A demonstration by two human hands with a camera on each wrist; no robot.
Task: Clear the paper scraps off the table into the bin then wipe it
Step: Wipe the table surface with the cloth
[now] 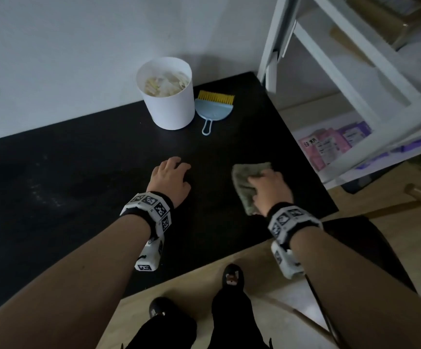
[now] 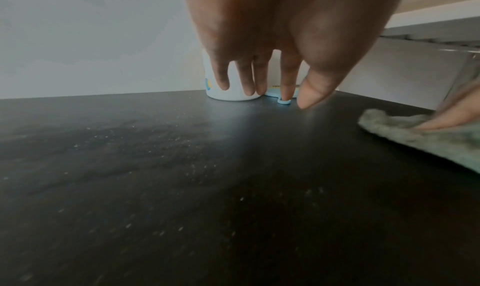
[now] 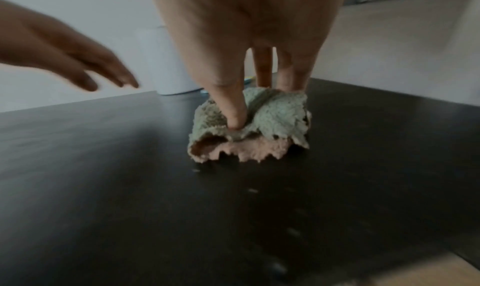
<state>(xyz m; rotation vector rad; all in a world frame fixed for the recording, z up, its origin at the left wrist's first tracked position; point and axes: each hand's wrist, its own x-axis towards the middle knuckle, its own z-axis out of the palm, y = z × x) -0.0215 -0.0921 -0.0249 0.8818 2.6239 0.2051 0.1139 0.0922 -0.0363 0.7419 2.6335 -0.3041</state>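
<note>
Wiping is the step in hand: scraps (image 1: pixel 165 84) sit in the bin (image 1: pixel 169 107). Near-right of the bin, the right hand (image 1: pixel 271 190) pinches the cloth (image 1: pixel 242 182) onto the table (image 1: pixel 78 172); the left hand (image 1: pixel 170 178) hovers, fingers loose (empty). Next, probably sweep toward the dusty patch (image 2: pixel 145 147) left of the bin.

I note a plain pale wall (image 1: pixel 66 46) behind the black counter (image 1: pixel 91 172) — dim, flat light. A white shelving frame (image 1: pixel 330 66) stands to the right; wood-toned floor (image 1: pixel 393 222) below — a dark chair (image 1: pixel 355 248) near.
</note>
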